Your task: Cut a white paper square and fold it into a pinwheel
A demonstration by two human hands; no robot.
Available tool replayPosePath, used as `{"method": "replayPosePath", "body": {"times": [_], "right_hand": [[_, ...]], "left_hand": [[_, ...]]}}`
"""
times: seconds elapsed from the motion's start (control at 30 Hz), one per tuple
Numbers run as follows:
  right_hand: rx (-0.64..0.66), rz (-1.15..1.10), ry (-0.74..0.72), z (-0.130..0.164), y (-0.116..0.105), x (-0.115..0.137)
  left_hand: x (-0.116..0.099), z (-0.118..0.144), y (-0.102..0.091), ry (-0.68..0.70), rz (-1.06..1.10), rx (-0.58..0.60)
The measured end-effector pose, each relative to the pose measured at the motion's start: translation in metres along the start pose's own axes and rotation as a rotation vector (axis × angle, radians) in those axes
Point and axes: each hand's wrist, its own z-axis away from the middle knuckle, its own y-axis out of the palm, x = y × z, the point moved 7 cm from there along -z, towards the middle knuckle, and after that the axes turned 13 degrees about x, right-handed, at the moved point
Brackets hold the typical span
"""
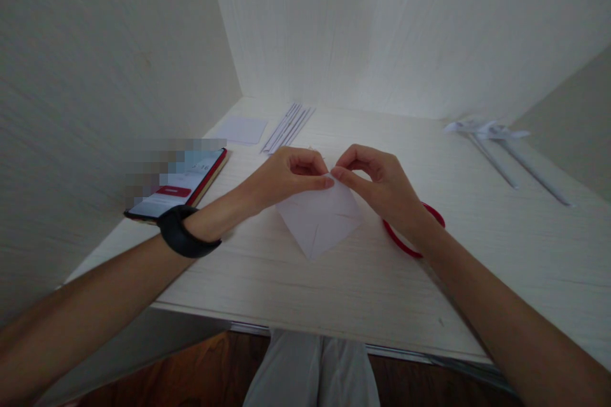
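A square sheet of white paper [319, 219] hangs from my fingers above the middle of the desk, one corner pointing down toward me. Faint crease or cut lines run in from its edges and lower corner. Thumb and fingers of my left hand [298, 172] pinch its top corner. Right beside them, my right hand [370, 172] pinches the same corner, the fingertips nearly touching. Below my right wrist lies a red ring-shaped object [398, 241], partly hidden by the wrist; its kind is not clear.
At the left, a phone [179, 184] leans by the side wall. Behind my hands lie several thin rolled paper sticks [289, 128] and a flat white paper piece [242, 130]. Two paper pinwheels on sticks [494, 133] rest at the back right. Walls close in the desk [305, 305] at back and sides.
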Motion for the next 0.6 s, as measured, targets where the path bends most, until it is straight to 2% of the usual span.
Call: {"method": "replayPosePath", "body": {"times": [0.3,0.6], "right_hand": [[-0.057,-0.037,0.006,0.0015,-0.0016,-0.0030],[0.084,-0.320,0.077,0.0027,0.0031,0.0013]], "left_hand": [[0.0013,0.0010,-0.0044,0.022,0.056,-0.058],[0.0034,0.0018,-0.0019,-0.032,0.126,-0.024]]}}
